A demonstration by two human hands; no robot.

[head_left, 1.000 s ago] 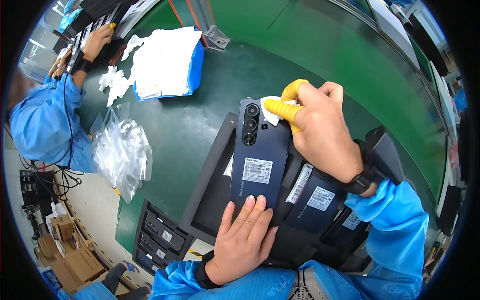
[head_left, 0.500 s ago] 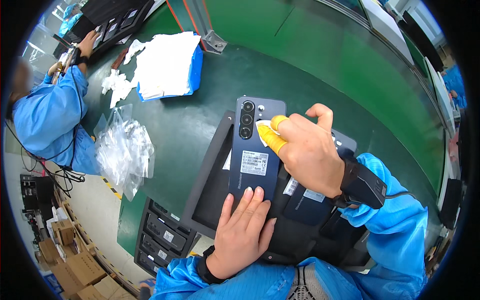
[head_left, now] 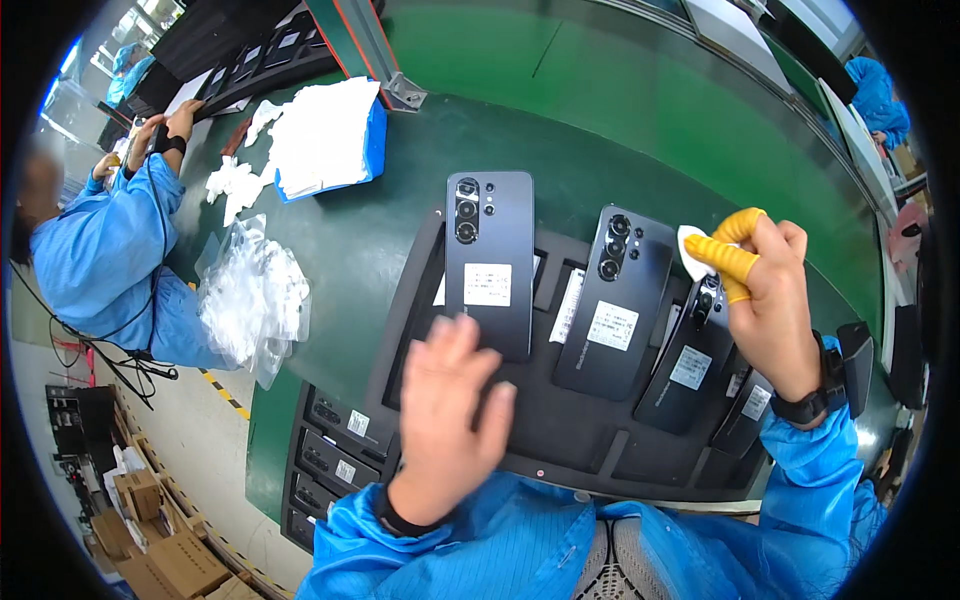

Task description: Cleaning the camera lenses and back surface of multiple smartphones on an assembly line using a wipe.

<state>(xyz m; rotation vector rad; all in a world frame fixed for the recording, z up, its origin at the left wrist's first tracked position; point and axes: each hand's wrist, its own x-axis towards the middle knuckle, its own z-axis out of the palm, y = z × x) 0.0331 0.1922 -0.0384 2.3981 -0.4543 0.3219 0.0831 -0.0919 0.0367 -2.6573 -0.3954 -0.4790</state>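
Phone [head_left: 490, 245], leftmost on the large black tray [head_left: 560, 435], should be light, stiff and slippery, with fragile camera glass [head_left: 467, 210]; its long edges suit holding. The blurred left grip [head_left: 450, 410], spread, is over its lower end; the right grip [head_left: 768, 295] pinches a white cloth [head_left: 692, 253].

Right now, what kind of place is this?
Probably a phone factory or workshop: phones lie on a black tray over a green bench, and a blue-clad co-worker is alongside.
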